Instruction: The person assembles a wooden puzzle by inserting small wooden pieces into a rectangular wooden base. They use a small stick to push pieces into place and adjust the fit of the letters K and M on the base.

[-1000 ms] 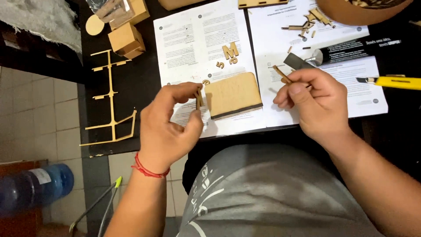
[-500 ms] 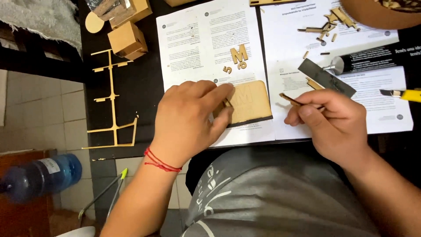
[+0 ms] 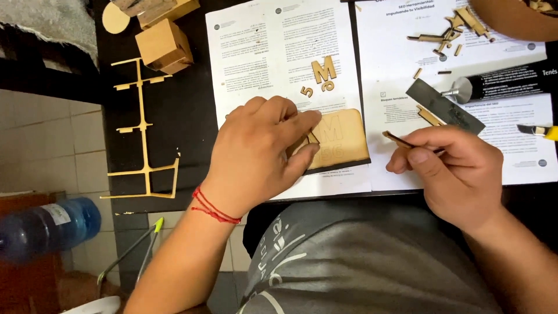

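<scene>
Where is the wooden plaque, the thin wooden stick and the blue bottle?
wooden plaque (image 3: 344,139): head view, on its flat face right of the left hand's fingers.
thin wooden stick (image 3: 396,139): head view, on the free end poking out of the right hand.
blue bottle (image 3: 43,227): head view, on its rounded side.

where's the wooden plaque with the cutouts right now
In the head view, the wooden plaque lies centre on the printed sheets, under the left hand fingertips, below the loose cut-out letters.

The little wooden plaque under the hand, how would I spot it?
Find the white printed sheets on the black table. At their lower edge, under the left hand, lies the wooden plaque: flat, tan, round-cornered, with cut-out shapes, unlike the loose scraps.
</scene>
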